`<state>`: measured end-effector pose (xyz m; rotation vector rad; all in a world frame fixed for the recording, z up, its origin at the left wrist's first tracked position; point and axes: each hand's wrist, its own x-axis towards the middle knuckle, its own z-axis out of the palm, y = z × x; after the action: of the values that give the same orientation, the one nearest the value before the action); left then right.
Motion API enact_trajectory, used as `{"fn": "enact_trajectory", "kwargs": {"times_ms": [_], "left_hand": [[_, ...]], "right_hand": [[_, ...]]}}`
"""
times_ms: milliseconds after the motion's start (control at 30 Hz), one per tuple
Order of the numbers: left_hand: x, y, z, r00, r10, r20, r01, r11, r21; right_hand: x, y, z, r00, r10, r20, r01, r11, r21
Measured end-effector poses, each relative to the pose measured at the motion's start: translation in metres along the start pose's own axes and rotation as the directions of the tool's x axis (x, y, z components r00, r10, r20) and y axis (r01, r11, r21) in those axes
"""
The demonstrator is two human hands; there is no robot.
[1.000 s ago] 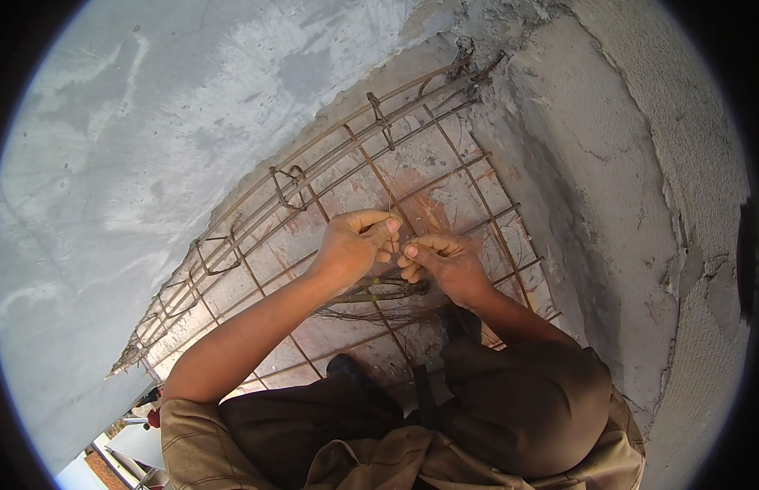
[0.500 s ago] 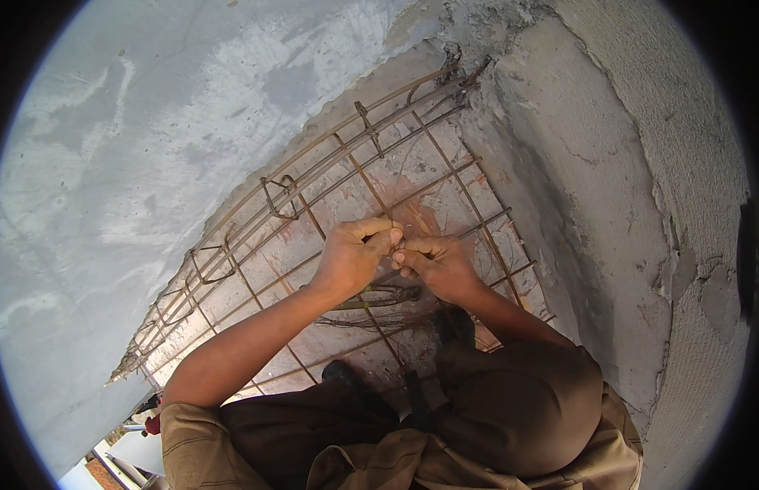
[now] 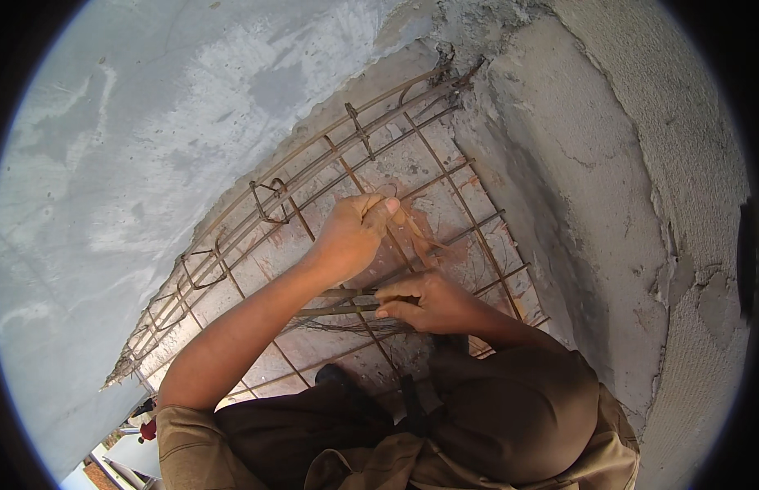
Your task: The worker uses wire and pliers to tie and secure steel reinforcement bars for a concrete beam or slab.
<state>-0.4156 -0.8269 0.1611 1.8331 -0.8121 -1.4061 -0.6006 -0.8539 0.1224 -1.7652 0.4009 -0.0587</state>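
My left hand (image 3: 355, 233) is closed in a pinch above the rebar mesh (image 3: 383, 345). A thin loop of tie wire (image 3: 389, 189) shows at its fingertips. Lower and to the right, my right hand (image 3: 428, 300) has thumb and fingers closed on a two-armed metal tool (image 3: 334, 311) that looks like pincers. The tool's two long arms reach left over the mesh; its right end is hidden in the hand. A loose bundle of thin wires (image 3: 339, 325) lies just below the tool.
A smooth grey concrete surface (image 3: 167, 122) rises on the left, with bent stirrups (image 3: 269, 200) along its broken edge. A rough plastered wall (image 3: 575, 188) stands on the right. My knee (image 3: 518, 400) and dark footwear (image 3: 339, 377) are close below my hands.
My hands have parted from where they met. The right hand has dropped down and taken hold of the pincers, which have shifted left; the left has risen slightly, still pinching the wire.
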Motion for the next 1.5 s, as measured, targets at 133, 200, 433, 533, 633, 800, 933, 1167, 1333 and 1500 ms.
{"fn": "enact_trajectory", "kwargs": {"times_ms": [133,200,433,533,633,800,933,1167,1333,1500], "left_hand": [[-0.010,-0.012,0.003,0.945,0.031,0.326,-0.097,0.977,0.190],[-0.012,-0.009,0.007,0.880,0.014,0.475,-0.139,0.964,0.228],[-0.015,-0.021,0.004,0.887,0.015,0.462,-0.130,0.967,0.219],[-0.012,0.000,-0.004,0.877,-0.277,0.393,0.161,0.939,0.304],[-0.009,-0.009,-0.009,0.904,-0.157,0.398,0.043,0.958,0.282],[-0.011,-0.014,-0.012,0.943,0.104,0.318,-0.246,0.858,0.451],[-0.002,0.021,-0.008,0.904,0.229,0.362,-0.363,0.858,0.363],[0.046,0.031,-0.007,0.871,0.354,0.342,-0.455,0.843,0.286],[0.069,0.045,0.034,0.879,0.365,0.306,-0.268,0.910,-0.317],[0.070,0.015,0.068,0.913,0.336,0.233,-0.018,0.602,-0.798]], "right_hand": [[0.011,-0.040,-0.050,0.865,-0.410,-0.290,0.238,0.843,-0.482],[0.007,-0.028,-0.050,0.929,-0.336,-0.152,0.228,0.846,-0.482],[0.006,-0.005,-0.050,0.956,-0.288,0.065,0.283,0.831,-0.478],[0.009,0.001,-0.048,0.945,-0.322,0.063,0.289,0.728,-0.622],[0.008,0.015,-0.053,0.924,-0.375,-0.077,0.235,0.713,-0.660],[0.013,0.008,-0.053,0.945,-0.292,-0.149,0.158,0.805,-0.571],[0.003,-0.010,-0.073,0.925,-0.253,-0.285,0.071,0.849,-0.524],[0.011,-0.096,-0.098,0.946,0.025,-0.323,-0.268,0.621,-0.737],[0.036,-0.138,-0.128,0.944,-0.007,-0.329,-0.329,0.003,-0.944],[0.081,-0.149,-0.149,0.946,0.299,-0.123,-0.133,0.012,-0.991]]}}
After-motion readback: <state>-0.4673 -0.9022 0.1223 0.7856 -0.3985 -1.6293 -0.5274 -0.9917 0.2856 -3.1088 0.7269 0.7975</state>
